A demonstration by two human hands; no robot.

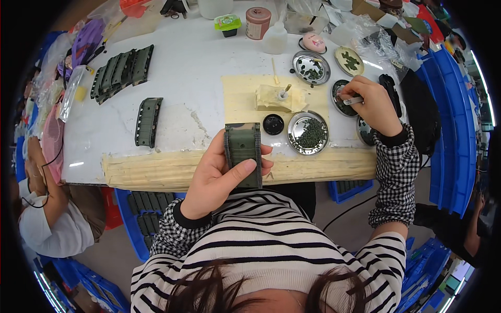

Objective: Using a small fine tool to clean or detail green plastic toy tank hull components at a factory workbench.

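A dark green, slightly curved plastic part (243, 143) with toothed side edges is upright in my left hand (207, 185), my thumb across its face and fingers behind it. My right hand (374, 107) pinches metal tweezers (353, 100) over a small round dish (334, 97) holding dark pieces. The tweezers' tips are too small to show whether they grip anything. Beyond my left hand sit a black round cap (273, 124) and a metal dish (308, 151) of small green bits. A tape-wrapped block (271, 99) holds a small pot with a stick in it.
Similar green parts (122, 73) stand grouped at the far left, with a single one (149, 122) nearer. More dishes, a white bottle (275, 39) and a pink jar (258, 23) crowd the back right. Blue bins (443, 125) flank the table; another person (55, 208) sits at left.
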